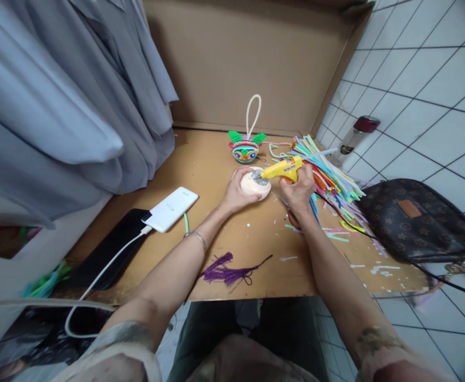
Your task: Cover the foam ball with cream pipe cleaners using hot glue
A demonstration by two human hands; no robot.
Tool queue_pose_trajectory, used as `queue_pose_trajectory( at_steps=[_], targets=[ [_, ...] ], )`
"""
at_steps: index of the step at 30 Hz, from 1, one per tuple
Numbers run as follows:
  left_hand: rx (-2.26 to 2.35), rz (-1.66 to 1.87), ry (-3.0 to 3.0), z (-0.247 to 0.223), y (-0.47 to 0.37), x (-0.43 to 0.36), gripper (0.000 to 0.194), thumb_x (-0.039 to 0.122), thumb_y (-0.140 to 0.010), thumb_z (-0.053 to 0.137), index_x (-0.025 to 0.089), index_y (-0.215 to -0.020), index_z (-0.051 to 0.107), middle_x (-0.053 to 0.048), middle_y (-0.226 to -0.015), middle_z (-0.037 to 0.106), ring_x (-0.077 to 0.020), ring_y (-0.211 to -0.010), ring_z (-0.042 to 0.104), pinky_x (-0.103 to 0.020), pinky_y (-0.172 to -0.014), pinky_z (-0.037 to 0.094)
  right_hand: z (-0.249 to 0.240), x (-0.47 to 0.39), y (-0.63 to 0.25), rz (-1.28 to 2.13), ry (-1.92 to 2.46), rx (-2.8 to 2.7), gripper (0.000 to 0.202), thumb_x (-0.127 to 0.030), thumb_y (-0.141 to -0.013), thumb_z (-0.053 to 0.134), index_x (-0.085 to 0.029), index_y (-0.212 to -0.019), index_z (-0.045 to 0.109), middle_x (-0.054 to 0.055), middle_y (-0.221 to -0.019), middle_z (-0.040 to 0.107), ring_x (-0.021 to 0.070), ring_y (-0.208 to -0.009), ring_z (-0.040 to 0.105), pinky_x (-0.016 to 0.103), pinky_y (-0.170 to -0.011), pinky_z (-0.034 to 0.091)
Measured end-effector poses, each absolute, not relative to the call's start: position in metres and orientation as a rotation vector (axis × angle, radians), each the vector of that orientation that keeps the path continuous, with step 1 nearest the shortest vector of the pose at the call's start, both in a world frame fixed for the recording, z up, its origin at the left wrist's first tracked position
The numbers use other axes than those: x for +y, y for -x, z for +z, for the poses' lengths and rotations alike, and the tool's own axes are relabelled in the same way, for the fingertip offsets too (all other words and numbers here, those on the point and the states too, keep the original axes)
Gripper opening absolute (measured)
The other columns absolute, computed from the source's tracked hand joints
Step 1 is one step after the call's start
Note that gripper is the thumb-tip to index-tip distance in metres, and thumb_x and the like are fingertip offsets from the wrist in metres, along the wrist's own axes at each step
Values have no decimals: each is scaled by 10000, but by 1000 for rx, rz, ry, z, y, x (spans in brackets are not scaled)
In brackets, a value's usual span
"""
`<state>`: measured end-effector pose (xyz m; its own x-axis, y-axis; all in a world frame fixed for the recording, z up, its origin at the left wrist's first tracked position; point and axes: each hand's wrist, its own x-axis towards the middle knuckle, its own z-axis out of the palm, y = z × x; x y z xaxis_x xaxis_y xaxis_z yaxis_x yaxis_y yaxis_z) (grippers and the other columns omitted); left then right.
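My left hand point(236, 192) is wrapped round a pale, cream-coloured ball point(252, 187) with a greyish area on its top. In my right hand point(301, 187) is a yellow hot glue gun point(283, 168), its nozzle pointing left at the top of the ball. Whether the tip touches the ball I cannot tell. Behind the ball sits a colourful lion-head ornament point(245, 150) with green ears and a white loop point(253, 109) standing up from it. Purple tassels point(228, 271) lie nearer the table's front edge. Below my right hand, a pair of scissors point(292, 217) is partly covered.
Many coloured pipe cleaners point(332, 172) are piled at the right, beside a clear bottle point(352, 143) with a red cap. A brown patterned bag point(419, 217) and a black cord point(344, 218) lie further right. A white power bank point(174, 208) with a cable overlaps a black tablet-like slab point(109, 254).
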<state>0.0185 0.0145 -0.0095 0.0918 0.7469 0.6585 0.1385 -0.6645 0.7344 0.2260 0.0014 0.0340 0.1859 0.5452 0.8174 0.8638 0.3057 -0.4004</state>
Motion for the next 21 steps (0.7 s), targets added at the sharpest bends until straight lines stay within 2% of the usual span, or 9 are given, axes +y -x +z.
queue_pose_trajectory(
  at_steps=[14,21],
  targets=[
    [887,1596,-1902,-8,-18,14,765,259,-580,873,265,-1277,558,-95,-1371,614,-330,-1320,610,-531,-1175,465,36,-5,-224,-394,1385,-1506,114,-278,-807,630,-233,-879,555,67,-1015,581,243,-919,604,363,-763,529],
    [888,1602,-1907,-8,-19,14,767,247,-569,877,267,-1269,563,-98,-1367,615,-334,-1323,612,-548,-1179,468,38,-5,-226,-338,1409,-1494,134,-278,-789,660,-241,-844,544,62,-1006,586,247,-915,590,376,-756,533]
  ],
)
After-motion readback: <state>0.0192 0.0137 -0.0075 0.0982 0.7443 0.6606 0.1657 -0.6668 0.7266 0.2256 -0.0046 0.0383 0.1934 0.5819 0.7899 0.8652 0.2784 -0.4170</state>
